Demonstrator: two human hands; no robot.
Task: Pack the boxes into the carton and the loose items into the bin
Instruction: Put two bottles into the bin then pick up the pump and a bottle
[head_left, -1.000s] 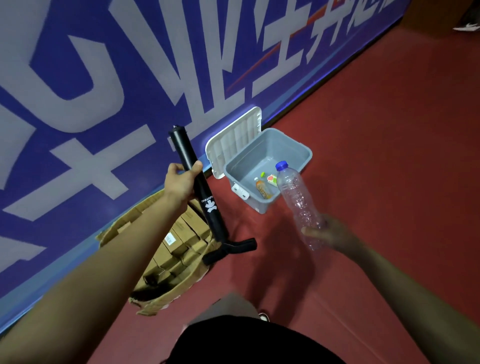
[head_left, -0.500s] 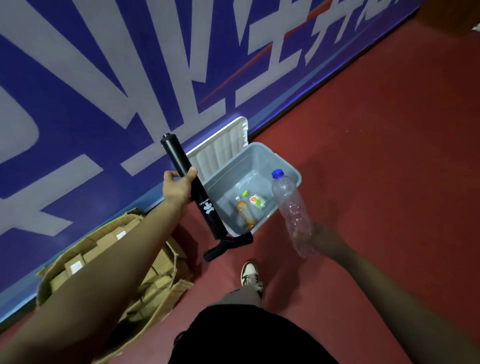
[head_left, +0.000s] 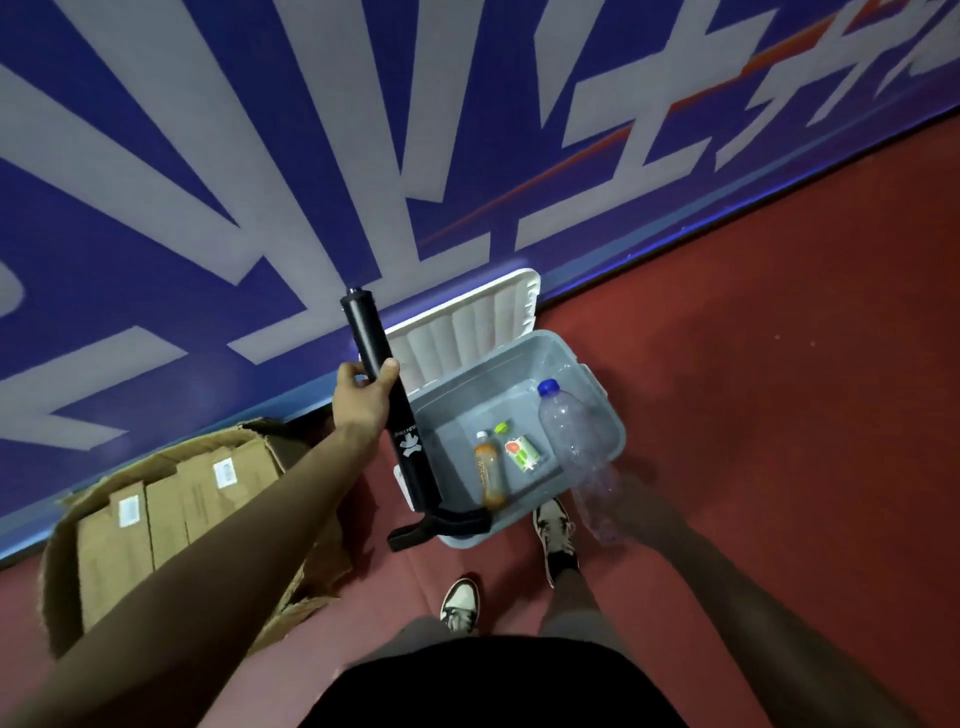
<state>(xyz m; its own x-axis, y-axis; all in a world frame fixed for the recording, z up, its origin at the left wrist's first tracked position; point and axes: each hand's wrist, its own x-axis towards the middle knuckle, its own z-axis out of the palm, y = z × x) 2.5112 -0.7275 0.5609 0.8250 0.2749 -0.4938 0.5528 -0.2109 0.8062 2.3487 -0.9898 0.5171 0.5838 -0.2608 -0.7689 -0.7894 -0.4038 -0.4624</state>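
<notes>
- We count two hands, one grey plastic bin (head_left: 605, 415) with its white lid (head_left: 467, 322) raised, and one torn cardboard carton (head_left: 60, 571), all on the red floor (head_left: 779, 415).
- The left hand (head_left: 361, 402) has its grip closed round one black cylindrical pump (head_left: 402, 436), which slants over the bin's left corner.
- The right hand (head_left: 631, 493) grips one clear crumpled plastic bottle (head_left: 569, 436) with a blue cap, tilted over the bin's right rim.
- Three things lie in the bin: an orange drink bottle (head_left: 488, 475), a green-and-red packet (head_left: 522, 453) and a small green piece (head_left: 501, 427).
- The carton holds at least three brown boxes (head_left: 111, 551).

One view only: a wide-angle camera worn on the head, looking steeply down and forward from standing height. Bin (head_left: 483, 384) near, mid-frame; carton (head_left: 54, 577) lower left; wall banner (head_left: 208, 156) fills the top.
</notes>
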